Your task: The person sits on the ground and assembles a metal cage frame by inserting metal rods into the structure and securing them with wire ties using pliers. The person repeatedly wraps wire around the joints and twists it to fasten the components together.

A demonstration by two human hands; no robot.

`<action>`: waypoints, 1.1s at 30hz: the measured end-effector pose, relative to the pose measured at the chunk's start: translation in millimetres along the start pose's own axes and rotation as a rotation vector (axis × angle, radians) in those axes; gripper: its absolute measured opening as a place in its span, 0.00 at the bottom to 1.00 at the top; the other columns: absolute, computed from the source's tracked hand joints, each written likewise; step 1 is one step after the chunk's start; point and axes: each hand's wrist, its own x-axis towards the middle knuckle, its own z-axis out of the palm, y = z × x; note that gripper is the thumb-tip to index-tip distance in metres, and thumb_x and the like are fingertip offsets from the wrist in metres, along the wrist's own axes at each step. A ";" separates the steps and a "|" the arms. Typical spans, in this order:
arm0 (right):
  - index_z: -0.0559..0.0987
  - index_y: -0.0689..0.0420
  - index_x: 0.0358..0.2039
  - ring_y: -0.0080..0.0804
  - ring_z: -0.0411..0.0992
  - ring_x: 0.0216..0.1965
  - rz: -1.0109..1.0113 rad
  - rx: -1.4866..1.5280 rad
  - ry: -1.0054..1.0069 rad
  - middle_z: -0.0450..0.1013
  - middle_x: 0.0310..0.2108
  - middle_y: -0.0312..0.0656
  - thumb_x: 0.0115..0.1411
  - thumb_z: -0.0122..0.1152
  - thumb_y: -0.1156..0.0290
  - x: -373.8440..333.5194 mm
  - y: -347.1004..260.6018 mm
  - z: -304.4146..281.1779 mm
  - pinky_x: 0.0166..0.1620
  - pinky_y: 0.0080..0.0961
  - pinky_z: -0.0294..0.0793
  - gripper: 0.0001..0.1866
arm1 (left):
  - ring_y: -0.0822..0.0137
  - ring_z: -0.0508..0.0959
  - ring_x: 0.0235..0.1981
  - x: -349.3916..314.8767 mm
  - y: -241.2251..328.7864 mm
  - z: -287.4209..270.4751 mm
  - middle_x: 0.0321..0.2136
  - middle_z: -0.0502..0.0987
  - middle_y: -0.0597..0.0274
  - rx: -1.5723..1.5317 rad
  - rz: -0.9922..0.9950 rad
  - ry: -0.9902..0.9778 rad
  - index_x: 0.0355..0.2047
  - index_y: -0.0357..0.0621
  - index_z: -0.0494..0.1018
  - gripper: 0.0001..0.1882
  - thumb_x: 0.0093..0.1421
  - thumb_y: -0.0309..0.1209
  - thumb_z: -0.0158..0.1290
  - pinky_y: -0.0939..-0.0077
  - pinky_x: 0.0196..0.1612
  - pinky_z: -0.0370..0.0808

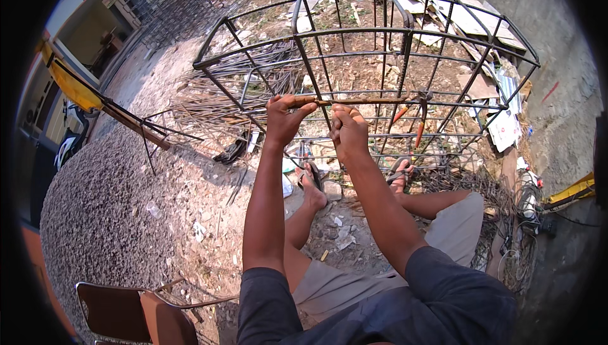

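While the bare left hand (290,117) closes its thumb and fingers on the left end of a slim, rust-brown metal rod (370,101), the bare right hand (349,133) is raised just beside it, fingers curled in, slightly under the rod. Whether those right fingers pinch anything, such as a thin wire, I cannot tell.

From the left fingertips the rod runs almost level toward the right, passing just above the right knuckles. It looks stiff and fairly light, easy to manage with 1 hand. Its surface seems rough with rust, so it should slip little and is unlikely to break. Near its middle the grip would balance best; at the end, where the left hand has it, the far part would tend to dip unless supported.

Near the rod's right end, a pair of dark metal pincers with orange handles (420,133) hangs with its handles downward, well apart from the left hand. The handles look like the natural place to take hold.

Around and beyond the hands stands a large, dark steel-bar cage (354,31), likely heavy and rigid as a whole, best held by 2 of its thick bars, between the joints. Farther off, to the left, a loose heap of thin, brown metal rods (218,107) lies on the ground.
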 end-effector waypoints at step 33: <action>0.77 0.59 0.42 0.15 0.66 0.21 -0.024 0.051 0.193 0.69 0.25 0.30 0.69 0.58 0.76 -15.2 -30.0 12.5 0.23 0.12 0.64 0.03 | 0.78 0.81 0.39 -19.9 -2.3 4.8 0.29 0.87 0.74 0.037 0.013 0.038 0.39 0.57 0.88 0.13 0.56 0.44 0.70 0.61 0.66 0.52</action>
